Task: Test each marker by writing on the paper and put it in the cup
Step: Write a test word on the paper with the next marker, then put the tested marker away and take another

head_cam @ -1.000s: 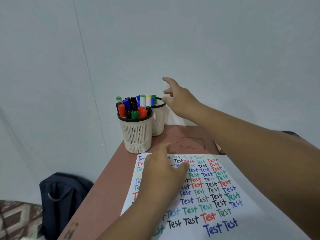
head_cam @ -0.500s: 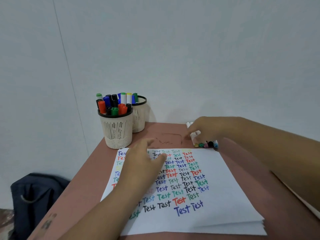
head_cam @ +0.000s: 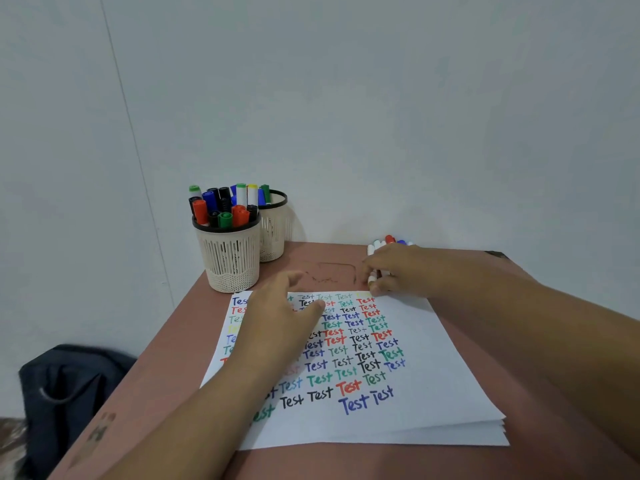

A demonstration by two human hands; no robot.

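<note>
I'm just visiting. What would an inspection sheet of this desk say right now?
Surface: reddish-brown table, scuffed near the back.
Job's things: paper stack covered in coloured "Test" words; front cup packed with markers; back cup holds a few; loose markers at the right.
Clutter: nothing seen.
Grippers: left hand open over the paper; right hand fingers curled on the loose markers.
Cables: nothing seen.
Surroundings: white wall; dark bag on the floor.

Plain pale wall (head_cam: 381,98) behind, thin vertical seam at left. Reddish-brown tabletop (head_cam: 166,358) (scratched near back edge). Dark bag (head_cam: 69,393) on patterned floor (head_cam: 10,441), lower left.
</note>
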